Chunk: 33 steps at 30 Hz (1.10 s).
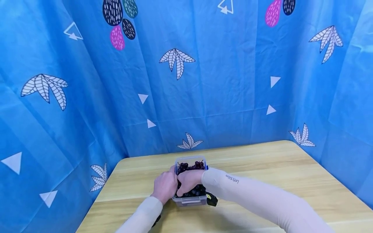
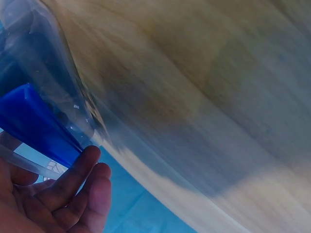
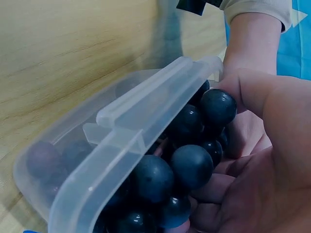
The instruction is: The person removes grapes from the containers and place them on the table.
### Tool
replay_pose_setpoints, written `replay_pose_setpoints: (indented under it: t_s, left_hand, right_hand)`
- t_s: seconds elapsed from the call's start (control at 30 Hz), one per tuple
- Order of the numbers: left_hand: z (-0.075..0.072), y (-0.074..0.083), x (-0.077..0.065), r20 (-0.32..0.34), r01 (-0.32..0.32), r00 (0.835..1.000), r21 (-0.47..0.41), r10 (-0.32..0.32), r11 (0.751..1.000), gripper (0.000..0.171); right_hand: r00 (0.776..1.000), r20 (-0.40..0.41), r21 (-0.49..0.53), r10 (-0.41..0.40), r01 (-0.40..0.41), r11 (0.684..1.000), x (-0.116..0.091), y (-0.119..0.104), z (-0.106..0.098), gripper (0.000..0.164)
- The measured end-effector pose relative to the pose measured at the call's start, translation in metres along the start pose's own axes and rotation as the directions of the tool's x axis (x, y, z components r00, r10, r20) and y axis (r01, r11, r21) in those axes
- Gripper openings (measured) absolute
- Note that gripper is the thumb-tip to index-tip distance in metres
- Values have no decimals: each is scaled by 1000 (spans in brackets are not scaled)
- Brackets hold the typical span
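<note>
A clear plastic container (image 1: pixel 190 200) with blue side latches stands on the table, holding dark purple grapes (image 1: pixel 197 165). At its left side my left hand (image 1: pixel 165 186) grips the wall and rim, its fingers beside a blue latch (image 2: pixel 39 124). My right hand (image 1: pixel 189 180) reaches in over the container from the right. In the right wrist view, its fingers curl in among the grapes (image 3: pixel 192 166), close to the frosted rim (image 3: pixel 131 136). Some of those fingertips are hidden behind the fruit.
The wooden table (image 1: pixel 256 181) extends on both sides of the container. A blue patterned curtain (image 1: pixel 227 81) hangs along the back and sides. Next to the container's right front corner is a small black object (image 1: pixel 211 199) with a yellow mark.
</note>
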<state>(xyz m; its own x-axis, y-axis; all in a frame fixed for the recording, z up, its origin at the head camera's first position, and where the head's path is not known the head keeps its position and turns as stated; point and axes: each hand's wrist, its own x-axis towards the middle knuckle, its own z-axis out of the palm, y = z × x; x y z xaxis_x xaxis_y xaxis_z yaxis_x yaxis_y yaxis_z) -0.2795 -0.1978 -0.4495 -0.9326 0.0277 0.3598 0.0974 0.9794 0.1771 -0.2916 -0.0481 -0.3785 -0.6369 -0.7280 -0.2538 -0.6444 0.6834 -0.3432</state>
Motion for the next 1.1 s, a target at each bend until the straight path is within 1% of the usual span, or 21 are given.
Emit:
replay_pose_setpoints:
  t_s: [0.23,0.4,0.57,0.67,0.8,0.9,0.97,1.1]
  left_hand:
    - [2,0,-3,-19,0,1000,-8,0,1000,39]
    - [2,0,-4,-28,-10,1000,-14,10,1000,39]
    - [0,-2,-2,-13,-9,1000,-28,8,1000,40]
    - [-2,-2,-2,-11,-22,1000,-30,21,999,39]
    - [-2,-1,-1,-8,-13,1000,-34,12,999,37]
    - [-1,-2,-1,3,11,1000,-46,-11,999,37]
    - [0,-3,-1,5,14,1000,-50,-13,999,37]
    - [2,-4,0,5,9,1000,-58,-9,998,37]
  right_hand:
    - [1000,-7,8,-3,3,1000,2,1,4,19]
    - [1000,-10,42,-10,11,999,0,4,6,18]
    - [999,-42,69,-10,13,998,-2,5,4,25]
    - [998,-59,104,-2,8,995,-6,6,2,28]
    - [997,-83,148,9,4,989,-11,7,2,34]
    - [994,-110,151,14,3,988,-12,8,3,42]
    - [992,-128,148,16,4,989,-13,9,3,44]
    - [988,-153,136,15,6,991,-14,11,3,44]
